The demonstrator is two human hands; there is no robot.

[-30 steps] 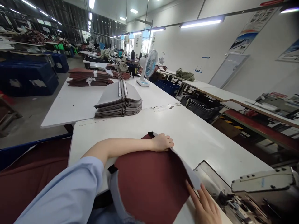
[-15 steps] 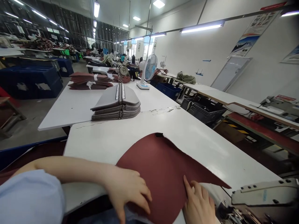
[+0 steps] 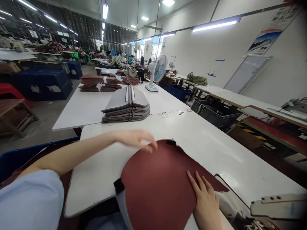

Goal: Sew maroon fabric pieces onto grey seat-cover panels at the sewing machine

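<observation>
A maroon panel of leather-like sheet [image 3: 158,182] lies over the near edge of the white table, curved at its far side. Black tabs show at its far edge and left side, and grey backing shows along the left. My right hand [image 3: 203,195] rests flat on the panel's right part, fingers spread. Above its far left edge hovers my left hand [image 3: 137,139], blurred, with fingers loosely bent, apart from the thumb and holding nothing. Close by my right hand, at the lower right, is part of a sewing machine [image 3: 278,204].
A stack of grey panels [image 3: 128,107] stands on the white table [image 3: 192,137], with tied maroon bundles [image 3: 100,83] and a fan [image 3: 158,72] behind. A blue bin [image 3: 9,163] holding maroon material is at left. Black crates [image 3: 216,113] sit right of the table.
My left hand has lifted off the panel's near left part and moved up toward its far edge. The panel's left side with a black tab now shows. My right hand stays on the panel.
</observation>
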